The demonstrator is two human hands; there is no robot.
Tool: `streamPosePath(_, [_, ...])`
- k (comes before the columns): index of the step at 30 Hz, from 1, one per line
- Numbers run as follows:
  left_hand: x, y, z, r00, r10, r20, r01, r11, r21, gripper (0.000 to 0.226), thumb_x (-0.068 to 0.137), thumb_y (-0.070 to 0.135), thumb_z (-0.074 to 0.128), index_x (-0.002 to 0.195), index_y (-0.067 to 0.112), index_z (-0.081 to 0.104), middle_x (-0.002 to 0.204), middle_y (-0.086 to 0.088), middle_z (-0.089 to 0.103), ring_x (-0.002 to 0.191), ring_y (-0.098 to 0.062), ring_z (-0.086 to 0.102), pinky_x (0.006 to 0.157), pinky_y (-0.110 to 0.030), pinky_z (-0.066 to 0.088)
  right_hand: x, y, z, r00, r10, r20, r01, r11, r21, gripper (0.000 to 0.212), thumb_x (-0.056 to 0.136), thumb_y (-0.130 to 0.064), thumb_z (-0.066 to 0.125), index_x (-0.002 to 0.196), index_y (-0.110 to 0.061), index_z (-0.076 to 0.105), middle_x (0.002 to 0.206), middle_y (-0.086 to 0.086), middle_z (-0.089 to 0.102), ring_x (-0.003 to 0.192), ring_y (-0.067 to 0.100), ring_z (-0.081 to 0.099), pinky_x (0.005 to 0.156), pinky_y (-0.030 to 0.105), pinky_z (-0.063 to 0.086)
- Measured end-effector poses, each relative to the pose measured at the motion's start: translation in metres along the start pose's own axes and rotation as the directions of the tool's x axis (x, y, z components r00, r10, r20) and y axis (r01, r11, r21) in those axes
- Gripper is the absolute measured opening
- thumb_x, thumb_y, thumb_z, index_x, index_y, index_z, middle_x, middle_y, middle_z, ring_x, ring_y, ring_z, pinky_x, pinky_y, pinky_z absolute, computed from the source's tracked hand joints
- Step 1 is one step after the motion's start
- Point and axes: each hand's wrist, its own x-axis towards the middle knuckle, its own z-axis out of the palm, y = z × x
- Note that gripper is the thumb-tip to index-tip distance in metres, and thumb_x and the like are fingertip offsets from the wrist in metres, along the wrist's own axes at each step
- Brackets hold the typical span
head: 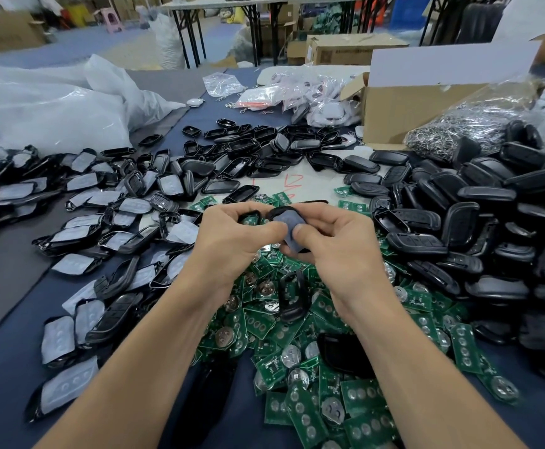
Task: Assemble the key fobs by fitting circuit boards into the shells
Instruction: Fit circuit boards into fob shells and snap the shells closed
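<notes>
The worktop point(8, 367) has a dark blue cover and runs from the near edge to the far side. White plastic bags point(47, 102) lie across its far left. A cardboard box point(426, 102) stands open at the far right. A clear bag of key rings point(478, 124) sits just in front of the box.

A heap of black shells point(478, 222) fills the right side. A spread of padded shells point(86, 222), each with a grey rubber pad, covers the left side. Empty shell frames point(242, 147) lie at the far centre.

A pile of green circuit boards point(313, 377) occupies the near centre, between the two forearms and beneath the hands. Many of the boards carry a round silver battery holder. One lone frame point(292, 296), black and empty, rests on top of this pile.

The left hand point(232, 244) and the right hand point(339, 244) are raised above the boards, close together at the centre of the scene. Both grasp the held shell point(289, 226), which is black with a grey pad facing the camera and is tilted. Each thumb presses on the grey pad, and the fingers curl behind the shell. Whether a board sits inside the held shell cannot be told.
</notes>
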Motion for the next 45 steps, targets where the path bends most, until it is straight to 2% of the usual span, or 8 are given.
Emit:
streamPosePath(8, [0.002,-0.004,0.001,0.999,-0.027,0.016,0.028,0.999,-0.034,0.025,0.076,0.028,0.086,0.095,0.013,0.079,0.046,0.009,0.05,0.045,-0.011,0.034,0.055,-0.027,0.036,0.001,-0.004,-0.005,1.0,0.018,0.023,-0.019,0.999,0.037,0.044,0.089,0.016,0.065,0.091,-0.027,0.074,0.088,-0.001,0.081,0.081,0.024,0.079,0.078,0.036,0.065])
streamPosePath(11, [0.0,-0.003,0.002,1.0,-0.02,-0.009,0.02,1.0,0.008,0.007,0.083,0.024,0.086,0.083,0.021,0.08,0.05,0.008,0.054,0.045,-0.01,0.037,0.05,-0.024,0.039,0.001,-0.004,-0.005,1.0,0.023,0.014,-0.024,0.998,0.051,0.041,0.089,0.015,0.066,0.093,-0.025,0.074,0.09,0.0,0.08,0.082,0.023,0.079,0.074,0.032,0.064])
streamPosePath(15, [-0.002,0.0,0.005,0.998,0.048,-0.05,-0.045,0.997,0.061,0.009,0.076,0.033,0.085,0.071,0.033,0.078,0.053,0.008,0.055,0.046,-0.012,0.036,0.045,-0.022,0.036,0.0,-0.002,-0.004,1.0,0.02,-0.003,-0.02,1.0,0.021,0.035,0.091,0.012,0.067,0.096,-0.022,0.074,0.09,0.001,0.08,0.079,0.023,0.079,0.072,0.031,0.064])
streamPosePath(22, [-0.001,-0.002,0.005,0.994,0.112,-0.018,-0.109,0.987,0.118,0.013,0.07,0.033,0.085,0.075,0.022,0.079,0.05,0.006,0.053,0.046,-0.017,0.031,0.043,-0.024,0.026,-0.001,-0.002,-0.003,1.0,-0.008,-0.01,0.007,0.998,-0.07,0.022,0.091,0.009,0.068,0.104,-0.008,0.076,0.085,0.007,0.08,0.07,0.021,0.075,0.069,0.034,0.064])
streamPosePath(28, [0.0,-0.002,0.005,0.996,0.054,-0.07,-0.049,0.997,0.06,0.012,0.069,0.033,0.083,0.071,0.024,0.076,0.047,0.015,0.055,0.042,-0.004,0.044,0.059,-0.025,0.042,-0.001,-0.01,-0.012,0.995,0.07,0.066,-0.068,0.997,-0.029,0.023,0.089,0.012,0.069,0.105,-0.003,0.076,0.085,0.012,0.079,0.07,0.022,0.075,0.067,0.029,0.062])
streamPosePath(33, [-0.002,-0.002,0.005,0.997,0.06,0.047,-0.063,0.996,0.057,0.02,0.08,0.019,0.085,0.067,0.032,0.079,0.047,0.016,0.053,0.042,-0.002,0.044,0.051,-0.011,0.038,-0.001,-0.013,-0.014,0.996,0.086,0.039,-0.085,0.996,-0.027,0.027,0.087,0.019,0.065,0.103,-0.001,0.076,0.084,0.016,0.078,0.066,0.025,0.072,0.069,0.035,0.065])
streamPosePath(39, [-0.002,0.001,0.005,1.0,-0.023,-0.017,0.022,1.0,-0.022,0.014,0.073,0.028,0.084,0.068,0.022,0.072,0.048,0.006,0.044,0.049,-0.015,0.031,0.066,-0.035,0.037,-0.002,-0.013,-0.012,0.992,0.112,0.055,-0.114,0.993,0.026,0.036,0.086,0.023,0.063,0.097,-0.008,0.077,0.084,0.01,0.079,0.07,0.021,0.075,0.069,0.029,0.064])
streamPosePath(45, [-0.004,0.001,0.007,0.999,0.041,-0.018,-0.041,0.999,0.02,0.018,0.076,0.024,0.084,0.066,0.021,0.069,0.047,0.013,0.047,0.047,-0.008,0.038,0.062,-0.029,0.035,-0.002,-0.012,-0.01,0.995,0.097,0.032,-0.099,0.994,0.042,0.024,0.095,0.008,0.064,0.092,-0.01,0.079,0.08,0.008,0.079,0.069,0.02,0.075,0.069,0.029,0.064])
